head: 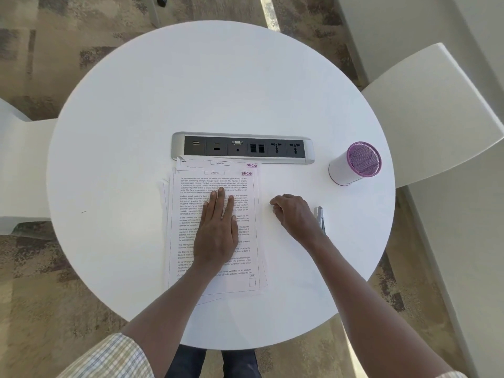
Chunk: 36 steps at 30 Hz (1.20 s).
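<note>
A round white table (pixel 136 132) holds everything. Set into its middle is a long grey-and-black socket panel (pixel 242 147). Just in front of the panel lies a loose stack of printed white paper sheets (pixel 188 186), its far edge touching the panel's near left part. The left hand (pixel 216 233) lies flat on the top sheet. The right hand (pixel 293 214) rests on the table right of the stack. Just beside its wrist, on the right, lies a small silver metal tool (pixel 319 216), partly hidden. A white cylindrical holder with a purple mesh inside (pixel 351 165) stands right of the panel, near the table's right edge. A white moulded chair (pixel 436 105) stands right of the table, and another white chair (pixel 19 165) left of it.
</note>
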Each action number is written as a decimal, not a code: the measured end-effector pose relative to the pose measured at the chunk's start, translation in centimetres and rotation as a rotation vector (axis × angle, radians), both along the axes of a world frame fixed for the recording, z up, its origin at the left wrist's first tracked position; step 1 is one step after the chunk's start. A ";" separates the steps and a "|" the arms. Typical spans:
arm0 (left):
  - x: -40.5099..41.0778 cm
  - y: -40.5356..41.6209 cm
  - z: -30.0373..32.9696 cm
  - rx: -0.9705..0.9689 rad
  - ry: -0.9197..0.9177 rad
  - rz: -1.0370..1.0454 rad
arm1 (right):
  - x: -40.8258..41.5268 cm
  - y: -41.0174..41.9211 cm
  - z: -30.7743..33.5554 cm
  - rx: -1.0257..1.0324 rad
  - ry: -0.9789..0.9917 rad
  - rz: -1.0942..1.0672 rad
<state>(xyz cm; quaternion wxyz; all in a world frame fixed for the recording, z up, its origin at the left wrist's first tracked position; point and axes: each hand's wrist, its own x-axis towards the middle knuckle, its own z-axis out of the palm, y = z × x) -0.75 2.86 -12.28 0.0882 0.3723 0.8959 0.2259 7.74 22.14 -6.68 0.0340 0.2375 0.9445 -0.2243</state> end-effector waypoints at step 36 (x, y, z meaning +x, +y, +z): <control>0.1 0.0 0.0 0.002 0.002 0.006 | 0.0 -0.4 -0.1 -0.009 -0.002 0.029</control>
